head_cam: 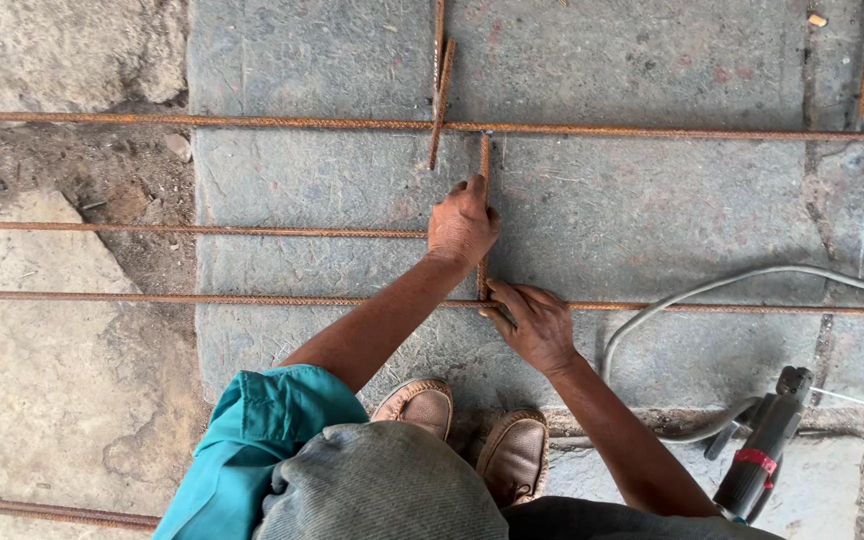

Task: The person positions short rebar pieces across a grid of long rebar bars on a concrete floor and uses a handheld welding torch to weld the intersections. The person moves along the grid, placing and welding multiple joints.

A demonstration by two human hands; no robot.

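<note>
Both arms are stretched out forward and down from a crouch, bare from the elbows on. The left hand [462, 225] sits further out, knuckles up, wrist fairly straight, fingers curled down in a loose fist with the thumb tucked on the inner side. The right hand [532, 322] is closer in, palm down, fingers [500, 300] pinched together and pointing left, wrist bent a bit inward. The two hands are near each other, not touching.

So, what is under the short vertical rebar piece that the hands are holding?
Under the short rebar piece lie the grey concrete slab and the long horizontal rebar, which it crosses. The left hand and right hand cover its middle and lower end.
</note>
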